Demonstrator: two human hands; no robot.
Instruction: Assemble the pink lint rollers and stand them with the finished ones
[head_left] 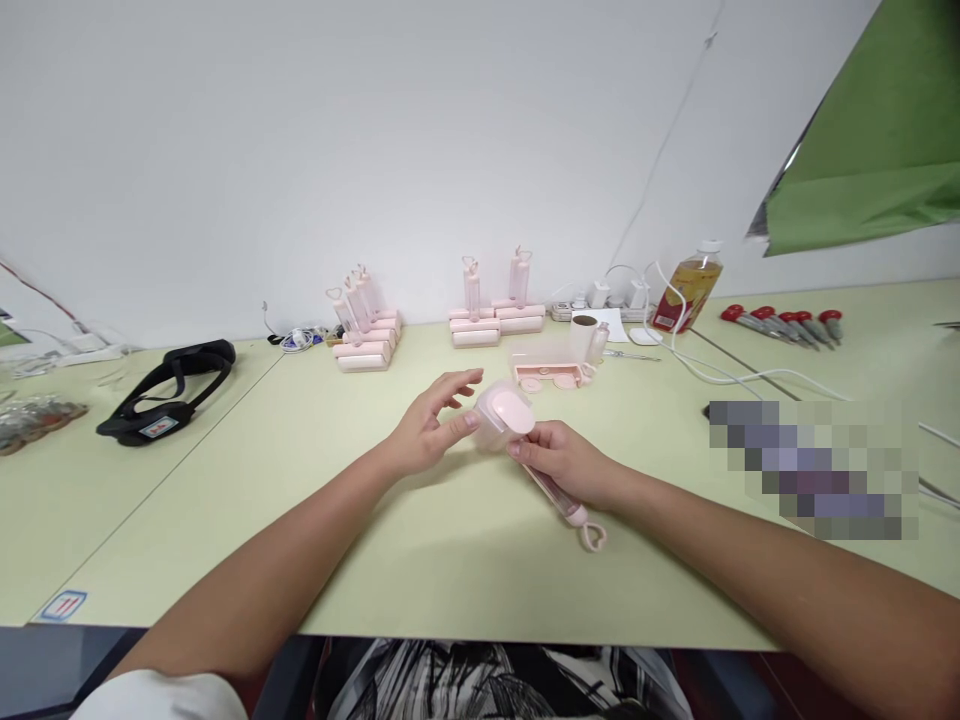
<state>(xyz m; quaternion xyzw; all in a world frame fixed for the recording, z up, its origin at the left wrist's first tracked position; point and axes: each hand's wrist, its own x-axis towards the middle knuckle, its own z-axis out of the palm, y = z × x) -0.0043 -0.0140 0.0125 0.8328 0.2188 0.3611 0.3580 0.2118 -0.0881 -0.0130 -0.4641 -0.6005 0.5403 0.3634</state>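
Observation:
A pink lint roller (pixel 510 420) with a clear cover over its head and a heart-shaped loop at the handle's end is held just above the pale green table (pixel 450 560). My right hand (pixel 566 462) is closed round its handle. My left hand (pixel 433 425) touches the cover with thumb and fingertips, the other fingers spread apart.
Stacks of pink rollers (pixel 366 320) and a second stack of pink rollers (pixel 495 305) stand at the back. A pink tray with parts (pixel 551 372), a paper roll (pixel 583 335), a bottle (pixel 686 288), red-handled screwdrivers (pixel 784 325), white cables (pixel 720 372) and a black strap (pixel 169 388) lie around.

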